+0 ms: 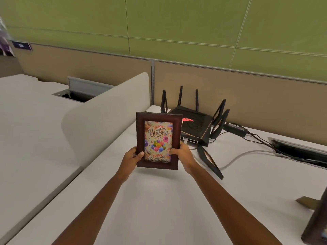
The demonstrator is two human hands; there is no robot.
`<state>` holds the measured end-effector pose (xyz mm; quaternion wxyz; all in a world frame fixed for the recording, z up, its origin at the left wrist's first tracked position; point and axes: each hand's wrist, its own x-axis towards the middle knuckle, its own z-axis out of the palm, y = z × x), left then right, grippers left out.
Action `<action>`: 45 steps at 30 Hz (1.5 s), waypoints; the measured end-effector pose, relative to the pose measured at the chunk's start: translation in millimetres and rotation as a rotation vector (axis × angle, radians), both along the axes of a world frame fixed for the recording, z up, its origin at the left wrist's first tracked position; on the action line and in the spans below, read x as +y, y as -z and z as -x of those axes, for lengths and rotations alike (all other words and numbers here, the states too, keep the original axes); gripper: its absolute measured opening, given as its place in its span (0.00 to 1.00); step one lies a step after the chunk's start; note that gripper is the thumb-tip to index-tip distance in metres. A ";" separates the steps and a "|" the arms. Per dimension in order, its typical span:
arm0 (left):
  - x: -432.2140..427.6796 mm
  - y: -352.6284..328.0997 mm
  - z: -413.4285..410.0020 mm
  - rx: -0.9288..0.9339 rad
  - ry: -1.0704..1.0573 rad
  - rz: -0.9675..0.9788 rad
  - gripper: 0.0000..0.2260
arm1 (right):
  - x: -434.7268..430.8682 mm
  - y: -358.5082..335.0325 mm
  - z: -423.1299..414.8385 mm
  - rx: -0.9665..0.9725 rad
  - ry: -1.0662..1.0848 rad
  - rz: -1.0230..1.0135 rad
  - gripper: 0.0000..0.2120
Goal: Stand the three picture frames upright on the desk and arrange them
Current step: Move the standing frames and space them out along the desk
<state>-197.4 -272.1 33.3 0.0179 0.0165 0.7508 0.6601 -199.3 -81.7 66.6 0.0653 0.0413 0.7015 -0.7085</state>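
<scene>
Your left hand (133, 157) and right hand (182, 152) each pinch a lower side of the rigid, probably light dark-brown wooden birthday-card frame (158, 140), upright above the white desk (159, 209); avoid its fragile glazing.

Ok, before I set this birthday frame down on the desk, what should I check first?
1. Grip: left hand and right hand both hold the birthday frame by its lower sides: ok.
2. Frame upright, picture facing you: ok.
3. Back stand opened: cannot tell, hidden.
4. Bare desk below: ok.
5. Router antenna and cables close on the right: not ok.
6. Second frame far off at right: ok.
</scene>
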 end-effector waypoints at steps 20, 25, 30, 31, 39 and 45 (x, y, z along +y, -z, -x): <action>-19.8 23.1 34.6 -0.051 -0.170 0.075 0.14 | -31.8 29.7 66.8 -0.077 -0.043 0.038 0.21; -17.8 26.8 35.0 -0.038 -0.191 0.081 0.14 | -30.6 30.6 68.8 -0.081 -0.046 0.038 0.23; -11.0 35.3 26.6 -0.008 -0.252 0.128 0.14 | -27.7 31.8 63.8 -0.068 -0.068 -0.014 0.25; -9.4 36.4 24.3 0.008 -0.258 0.142 0.14 | -26.6 33.5 61.5 -0.063 -0.073 -0.032 0.26; 0.7 49.5 -7.6 0.098 -0.359 0.410 0.25 | -8.9 65.4 26.5 -0.003 -0.044 -0.206 0.38; 9.3 50.8 -26.2 0.015 -0.368 0.716 0.28 | -3.6 74.9 -5.0 0.107 -0.025 -0.456 0.34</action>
